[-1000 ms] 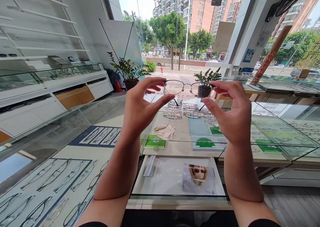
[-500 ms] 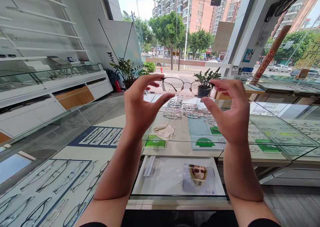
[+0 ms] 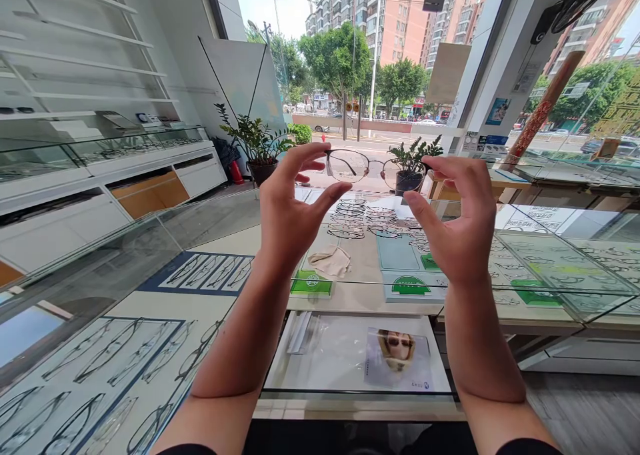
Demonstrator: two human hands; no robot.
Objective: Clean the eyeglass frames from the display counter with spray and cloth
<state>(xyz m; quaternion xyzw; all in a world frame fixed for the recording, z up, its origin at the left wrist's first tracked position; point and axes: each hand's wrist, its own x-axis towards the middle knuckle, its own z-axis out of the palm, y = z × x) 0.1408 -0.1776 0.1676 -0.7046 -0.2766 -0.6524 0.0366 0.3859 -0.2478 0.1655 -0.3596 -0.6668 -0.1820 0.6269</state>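
Note:
A pair of eyeglasses (image 3: 375,163) with thin dark metal frames is held up in front of me, above the glass counter. My left hand (image 3: 300,201) grips its left end by the frame corner, with the thumb below the lens. At the other end, my right hand (image 3: 455,215) has its fingertips on the right corner, its thumb lower down. Below them, several rows of eyeglasses (image 3: 345,221) lie on the counter. A beige cloth (image 3: 331,261) rests nearer me, beside a green card (image 3: 311,283).
An open drawer (image 3: 340,355) beneath the counter holds a printed picture (image 3: 398,358). More frames fill the display case (image 3: 120,308) at left and the glass case (image 3: 540,261) at right. Two potted plants (image 3: 263,173) stand towards the window.
My left hand has shifted slightly right and up, and the eyeglasses now tilt, with their left end raised a little. My right hand has barely moved.

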